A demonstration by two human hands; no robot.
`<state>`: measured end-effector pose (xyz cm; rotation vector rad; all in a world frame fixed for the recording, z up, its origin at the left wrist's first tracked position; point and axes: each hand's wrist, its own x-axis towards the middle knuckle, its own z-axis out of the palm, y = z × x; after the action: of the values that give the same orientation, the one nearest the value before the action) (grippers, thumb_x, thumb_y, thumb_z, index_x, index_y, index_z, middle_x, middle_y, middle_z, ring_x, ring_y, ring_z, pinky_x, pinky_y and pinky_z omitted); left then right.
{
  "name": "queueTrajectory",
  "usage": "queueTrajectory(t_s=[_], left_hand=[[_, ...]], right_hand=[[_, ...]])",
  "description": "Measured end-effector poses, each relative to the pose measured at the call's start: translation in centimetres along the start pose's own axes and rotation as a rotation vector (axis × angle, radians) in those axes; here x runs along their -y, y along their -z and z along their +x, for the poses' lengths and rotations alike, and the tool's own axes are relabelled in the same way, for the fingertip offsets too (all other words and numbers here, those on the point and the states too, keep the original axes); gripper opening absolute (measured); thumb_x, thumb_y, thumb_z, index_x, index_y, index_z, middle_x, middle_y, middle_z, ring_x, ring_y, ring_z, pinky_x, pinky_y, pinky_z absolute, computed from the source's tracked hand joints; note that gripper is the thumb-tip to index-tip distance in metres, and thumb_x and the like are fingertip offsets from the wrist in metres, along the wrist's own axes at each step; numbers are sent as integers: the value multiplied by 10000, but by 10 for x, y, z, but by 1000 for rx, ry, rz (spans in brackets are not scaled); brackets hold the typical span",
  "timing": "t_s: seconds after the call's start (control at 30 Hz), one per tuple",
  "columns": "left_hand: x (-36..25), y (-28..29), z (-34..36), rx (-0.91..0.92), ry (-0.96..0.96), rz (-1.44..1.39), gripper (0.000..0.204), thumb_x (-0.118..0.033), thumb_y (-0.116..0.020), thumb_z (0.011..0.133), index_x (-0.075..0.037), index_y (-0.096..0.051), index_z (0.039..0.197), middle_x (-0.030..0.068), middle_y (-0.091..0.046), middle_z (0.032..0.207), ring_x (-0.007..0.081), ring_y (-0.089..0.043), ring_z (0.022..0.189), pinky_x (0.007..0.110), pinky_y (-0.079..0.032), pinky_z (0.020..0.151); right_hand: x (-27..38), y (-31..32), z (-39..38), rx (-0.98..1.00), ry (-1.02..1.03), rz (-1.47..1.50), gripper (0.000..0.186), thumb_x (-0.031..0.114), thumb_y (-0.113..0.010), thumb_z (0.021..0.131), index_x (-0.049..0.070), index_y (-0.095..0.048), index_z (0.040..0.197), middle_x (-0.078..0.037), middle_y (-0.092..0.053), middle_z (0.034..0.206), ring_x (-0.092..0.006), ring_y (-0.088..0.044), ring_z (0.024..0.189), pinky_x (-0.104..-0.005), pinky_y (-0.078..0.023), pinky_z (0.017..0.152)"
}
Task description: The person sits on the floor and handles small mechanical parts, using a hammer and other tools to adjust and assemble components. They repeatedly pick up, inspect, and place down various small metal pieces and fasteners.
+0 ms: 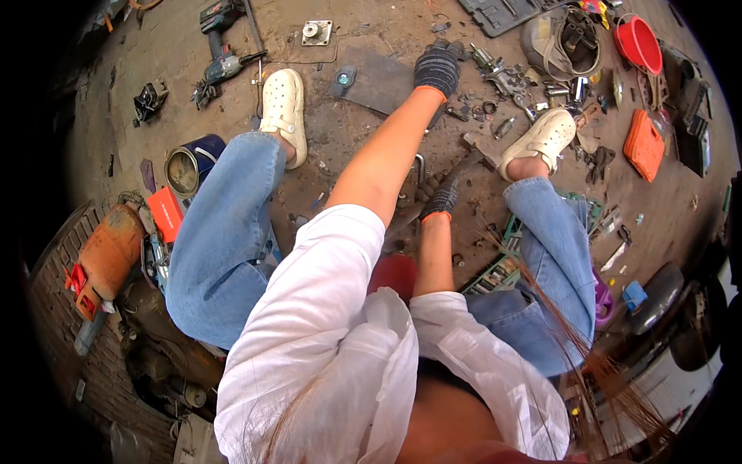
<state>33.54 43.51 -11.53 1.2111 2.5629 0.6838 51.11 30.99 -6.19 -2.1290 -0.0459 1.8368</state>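
Over littered floor (232, 116), holding left hand (439, 68) at far right of dark plate (379, 81), cannot tell finger spread or contents; nearer, gripping hammer (482, 151) in closed right hand (440, 198).

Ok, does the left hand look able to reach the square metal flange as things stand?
Probably yes: nothing tall seems to stand between the left hand and the square metal flange; the dark plate lies flat.

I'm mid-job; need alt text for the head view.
The gloved right hand holds a hammer; the gloved left hand is at the edge of a dark plate, its grip unclear. On the floor lie a power drill at upper left, metal parts, and a red basin at upper right.
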Motion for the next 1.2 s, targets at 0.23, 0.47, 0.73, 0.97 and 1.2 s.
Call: queueTrajectory(t_s=[0.23, 0.47, 0.73, 0.97, 1.2], left_hand=[[-8, -43, 45, 134, -12, 86, 349, -123, -603, 729, -120, -568, 1076, 168, -502, 1137, 339, -506, 1045, 429, -443, 841], [1, 5, 5, -362, 31, -220, 207, -147, -667, 713, -32, -594, 870, 150, -577, 851, 290, -566, 791, 395, -452, 721], [75, 49, -103, -85, -150, 186, 330, -87, -606, 680, -48, -556, 1004, 159, -531, 1075, 341, -503, 983, 435, -414, 846], [70, 60, -140, -60, -15, -70, 433, -137, -666, 659, -107, -561, 1078, 149, -504, 1147, 341, -484, 1038, 424, -410, 886], [57, 58, -115, -75, 129, -13, 464, -181, -681, 667, -91, -546, 1101, 161, -507, 1131, 338, -495, 1026, 422, -411, 881]], right_hand=[[-92, 54, 130, 31, 442, -743, 760, 718, -437, 738, 88, -449, 1163, -128, -553, 987, -239, -557, 826, -337, -459, 607], [-36, 20, 52, 165, -167, 278, 457, 515, -481, 842, 100, -474, 1033, -83, -546, 767, -227, -542, 620, -342, -447, 487], [-14, 7, 33, 155, -84, 182, 524, 589, -450, 818, 86, -509, 954, -92, -564, 765, -266, -549, 614, -383, -463, 531], [7, -6, -31, -84, 147, -53, 444, 490, -419, 863, 66, -550, 843, -97, -546, 668, -273, -519, 577, -381, -404, 523], [-41, 41, 68, 192, 759, -678, 367, 412, -401, 883, 88, -518, 756, -60, -464, 552, -210, -433, 456, -334, -313, 411]])
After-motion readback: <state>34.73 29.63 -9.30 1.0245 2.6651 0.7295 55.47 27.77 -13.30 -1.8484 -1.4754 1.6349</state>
